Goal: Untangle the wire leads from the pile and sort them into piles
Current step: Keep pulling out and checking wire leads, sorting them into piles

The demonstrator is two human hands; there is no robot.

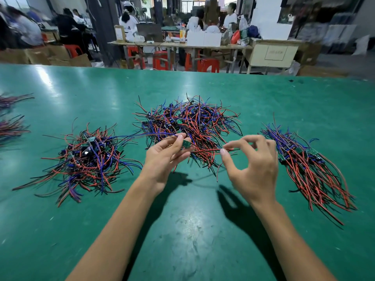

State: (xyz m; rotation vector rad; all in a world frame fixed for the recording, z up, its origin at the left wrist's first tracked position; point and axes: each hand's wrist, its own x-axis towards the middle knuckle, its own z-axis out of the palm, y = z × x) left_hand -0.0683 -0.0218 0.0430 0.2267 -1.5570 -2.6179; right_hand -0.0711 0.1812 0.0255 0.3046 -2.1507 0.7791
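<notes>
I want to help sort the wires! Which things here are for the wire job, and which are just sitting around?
For the job:
- left hand holding a small green board
- right hand pinching its red wire
- tangled middle pile
- messy left pile
- tidy right pile

Just sitting around:
- red stools
- white boxes
- far worktable
</notes>
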